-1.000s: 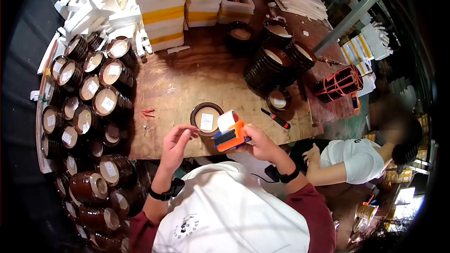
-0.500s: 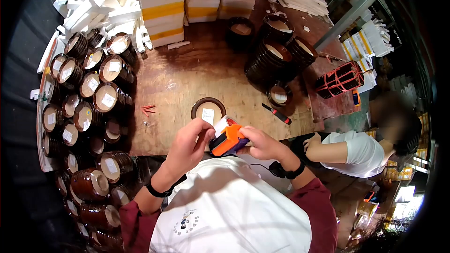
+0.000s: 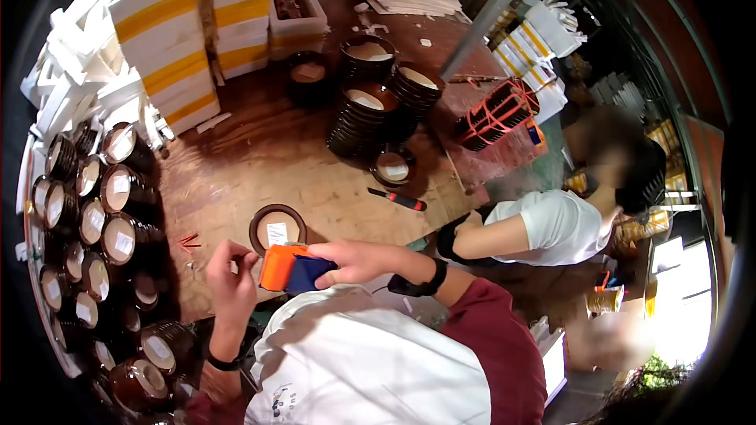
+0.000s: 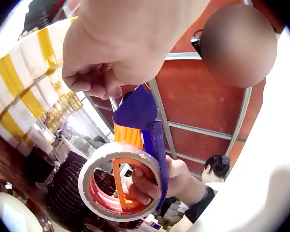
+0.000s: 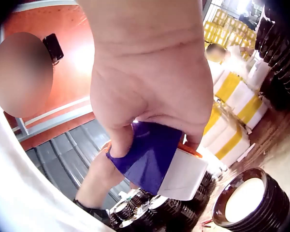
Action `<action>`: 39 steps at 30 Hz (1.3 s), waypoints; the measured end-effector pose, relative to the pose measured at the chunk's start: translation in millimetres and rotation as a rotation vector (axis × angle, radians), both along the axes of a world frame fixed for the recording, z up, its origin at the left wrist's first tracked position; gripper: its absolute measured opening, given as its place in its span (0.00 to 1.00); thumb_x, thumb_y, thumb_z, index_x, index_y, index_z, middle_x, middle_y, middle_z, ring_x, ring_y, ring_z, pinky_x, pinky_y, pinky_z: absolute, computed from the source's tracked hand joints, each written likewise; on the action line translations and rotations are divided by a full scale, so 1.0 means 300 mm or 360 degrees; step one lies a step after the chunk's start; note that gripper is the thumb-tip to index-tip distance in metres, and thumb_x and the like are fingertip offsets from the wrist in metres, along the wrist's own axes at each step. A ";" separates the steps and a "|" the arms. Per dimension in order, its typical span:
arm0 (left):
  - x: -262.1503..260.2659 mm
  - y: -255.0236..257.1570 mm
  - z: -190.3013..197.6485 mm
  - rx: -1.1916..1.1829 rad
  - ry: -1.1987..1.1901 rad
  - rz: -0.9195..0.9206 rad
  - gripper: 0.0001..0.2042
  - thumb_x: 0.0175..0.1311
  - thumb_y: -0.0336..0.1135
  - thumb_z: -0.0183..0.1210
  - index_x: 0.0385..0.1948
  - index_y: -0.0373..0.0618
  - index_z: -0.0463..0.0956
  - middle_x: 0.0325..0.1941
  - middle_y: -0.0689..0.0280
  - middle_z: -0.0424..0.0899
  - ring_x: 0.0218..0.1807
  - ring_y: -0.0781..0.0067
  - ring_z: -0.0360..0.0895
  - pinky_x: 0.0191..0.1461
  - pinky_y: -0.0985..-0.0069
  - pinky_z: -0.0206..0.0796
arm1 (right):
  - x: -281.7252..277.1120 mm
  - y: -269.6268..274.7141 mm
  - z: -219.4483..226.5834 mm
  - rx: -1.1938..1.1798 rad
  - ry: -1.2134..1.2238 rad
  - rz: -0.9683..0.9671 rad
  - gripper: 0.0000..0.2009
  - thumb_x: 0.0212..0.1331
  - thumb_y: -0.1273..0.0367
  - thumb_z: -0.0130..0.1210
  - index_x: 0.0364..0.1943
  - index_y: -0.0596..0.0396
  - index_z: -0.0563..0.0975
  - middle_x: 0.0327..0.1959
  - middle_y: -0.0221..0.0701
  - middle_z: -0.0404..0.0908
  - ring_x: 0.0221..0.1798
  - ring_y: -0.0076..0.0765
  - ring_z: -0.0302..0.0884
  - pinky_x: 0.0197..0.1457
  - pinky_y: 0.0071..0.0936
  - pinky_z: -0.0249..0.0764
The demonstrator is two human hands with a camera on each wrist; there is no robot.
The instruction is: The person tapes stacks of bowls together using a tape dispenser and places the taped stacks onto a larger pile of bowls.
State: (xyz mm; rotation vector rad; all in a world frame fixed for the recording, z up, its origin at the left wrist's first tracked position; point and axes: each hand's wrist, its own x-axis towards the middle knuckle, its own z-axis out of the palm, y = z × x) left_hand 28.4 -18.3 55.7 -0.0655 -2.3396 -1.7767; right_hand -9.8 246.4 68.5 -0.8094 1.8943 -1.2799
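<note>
Right hand [image 5: 145, 92] fills centre, thumb and fingers curled round blue handle of tape dispenser [image 5: 150, 154]. White tape roll [image 5: 183, 176] at 5 o'clock of handle. Dark round jar [image 5: 249, 200] at 4 o'clock. Yellow-striped white boxes [image 5: 237, 101] at 3 o'clock.

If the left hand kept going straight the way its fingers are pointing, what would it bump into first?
Most likely the tape dispenser. The left hand has its curled fingers aimed at the orange end, which the right hand grips by the handle. They look almost touching, though depth is hard to judge.
</note>
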 end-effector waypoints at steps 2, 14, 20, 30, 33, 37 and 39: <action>-0.013 -0.003 -0.028 0.0098 -0.0056 0.0015 0.06 0.59 0.14 0.57 0.27 0.36 0.72 0.24 0.65 0.76 0.28 0.78 0.73 0.34 0.80 0.66 | -0.036 -0.008 -0.007 -0.0015 -0.0055 0.0084 0.18 0.62 0.64 0.63 0.51 0.62 0.75 0.40 0.43 0.82 0.42 0.43 0.80 0.49 0.36 0.74; -0.115 -0.601 -0.375 0.0391 -0.0192 0.0628 0.07 0.67 0.25 0.61 0.27 0.40 0.75 0.26 0.68 0.82 0.25 0.82 0.74 0.29 0.82 0.63 | -0.350 0.169 0.205 0.0580 -0.0575 0.0167 0.18 0.63 0.59 0.64 0.45 0.61 0.79 0.33 0.29 0.85 0.31 0.23 0.80 0.35 0.23 0.77; -0.175 -0.541 -0.846 0.0628 -0.0538 0.0875 0.08 0.62 0.26 0.63 0.24 0.42 0.75 0.22 0.69 0.78 0.23 0.82 0.70 0.25 0.80 0.59 | -0.450 -0.095 0.303 0.0660 -0.0704 0.0022 0.18 0.62 0.62 0.66 0.43 0.68 0.80 0.30 0.35 0.84 0.29 0.29 0.84 0.33 0.26 0.80; -0.023 -0.575 -1.012 0.0845 -0.0633 0.1078 0.09 0.57 0.28 0.67 0.22 0.40 0.76 0.20 0.65 0.80 0.23 0.77 0.74 0.27 0.75 0.65 | -0.480 -0.389 0.460 0.1166 -0.0591 0.0117 0.21 0.57 0.60 0.69 0.42 0.70 0.82 0.30 0.35 0.86 0.29 0.27 0.82 0.35 0.24 0.78; -0.027 -0.532 -1.069 0.0837 -0.0695 0.1021 0.09 0.56 0.29 0.68 0.23 0.39 0.76 0.21 0.65 0.81 0.23 0.75 0.75 0.27 0.73 0.66 | -0.463 -0.365 0.462 0.1146 -0.0382 0.0065 0.22 0.57 0.61 0.69 0.43 0.70 0.82 0.31 0.35 0.86 0.28 0.25 0.82 0.36 0.23 0.78; -0.118 -0.407 -1.232 0.0582 -0.0792 0.1074 0.09 0.56 0.31 0.69 0.24 0.39 0.77 0.22 0.61 0.82 0.25 0.67 0.78 0.30 0.67 0.69 | -0.427 -0.445 0.427 0.1216 -0.0427 0.0186 0.21 0.58 0.59 0.68 0.42 0.69 0.82 0.29 0.34 0.86 0.29 0.25 0.82 0.36 0.23 0.78; -0.151 -0.334 -1.257 0.0423 -0.0885 0.1074 0.09 0.56 0.32 0.68 0.25 0.39 0.77 0.23 0.59 0.82 0.26 0.63 0.79 0.32 0.64 0.71 | -0.398 -0.523 0.428 0.1308 -0.0343 0.0225 0.22 0.58 0.58 0.68 0.40 0.69 0.82 0.28 0.35 0.85 0.29 0.25 0.82 0.35 0.24 0.78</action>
